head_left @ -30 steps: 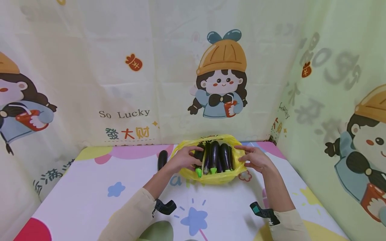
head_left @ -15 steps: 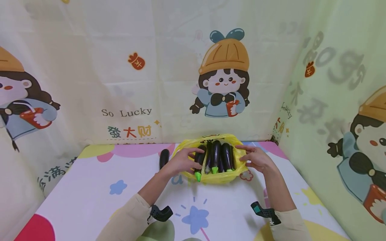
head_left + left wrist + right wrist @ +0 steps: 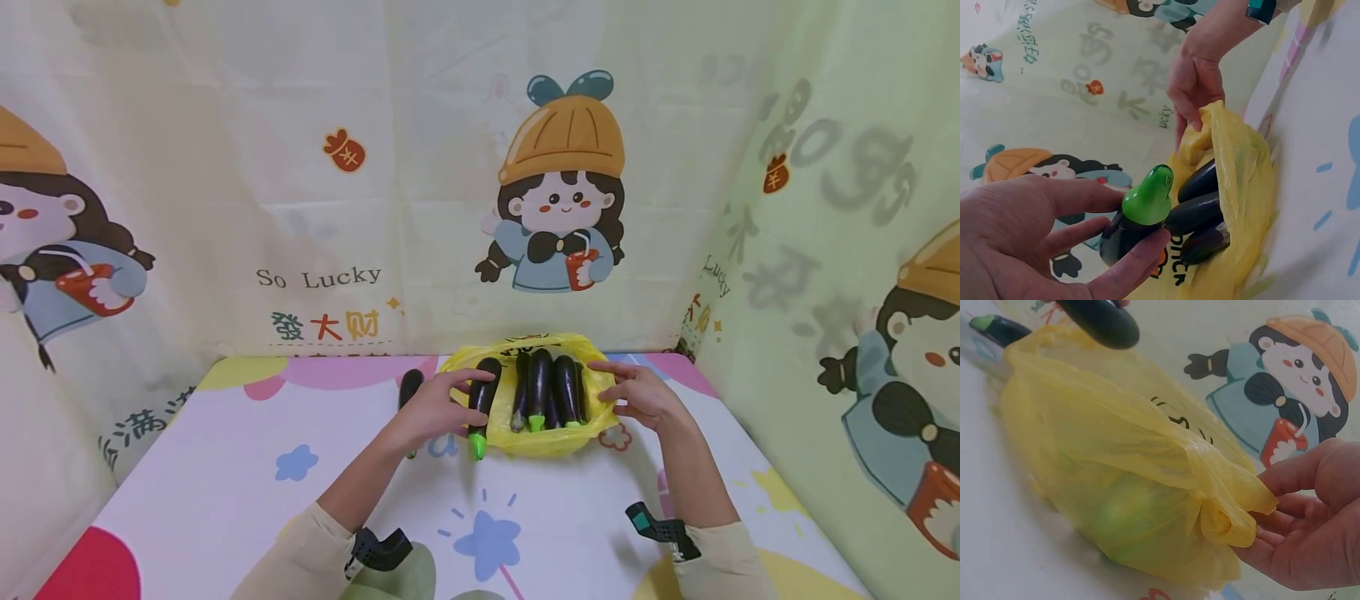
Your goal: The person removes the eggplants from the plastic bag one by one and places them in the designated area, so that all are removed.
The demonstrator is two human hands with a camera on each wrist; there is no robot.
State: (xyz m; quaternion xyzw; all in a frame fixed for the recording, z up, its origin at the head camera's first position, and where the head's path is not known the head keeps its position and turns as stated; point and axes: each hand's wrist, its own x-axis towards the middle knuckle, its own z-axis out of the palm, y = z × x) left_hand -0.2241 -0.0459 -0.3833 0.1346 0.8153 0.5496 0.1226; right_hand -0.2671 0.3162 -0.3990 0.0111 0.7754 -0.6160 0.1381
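My left hand [image 3: 433, 408] holds a dark purple eggplant [image 3: 484, 398] between thumb and fingers, at the left side of a yellow plastic bag [image 3: 517, 444]. Its bright green stem end [image 3: 1147, 199] points toward the camera in the left wrist view. The bag's mouth gapes, and several more eggplants [image 3: 538, 387] lie side by side inside. On the bag's right side, my right hand [image 3: 647, 396] pinches the bunched rim; the right wrist view shows the crumpled plastic [image 3: 1229, 519] between thumb and fingers. Another eggplant [image 3: 409, 386] lies left of the bag, partly behind my left hand.
The table [image 3: 210, 492] has a white cloth with coloured printed shapes. A printed curtain [image 3: 435, 208] hangs behind it, and another curtain [image 3: 795, 275] closes the right side. A black wrist camera [image 3: 381, 550] sits on the left sleeve.
My left hand has drawn the eggplant leftward and up from the others, to the bag's left edge. The right hand stays on the rim. The head view has shifted slightly.
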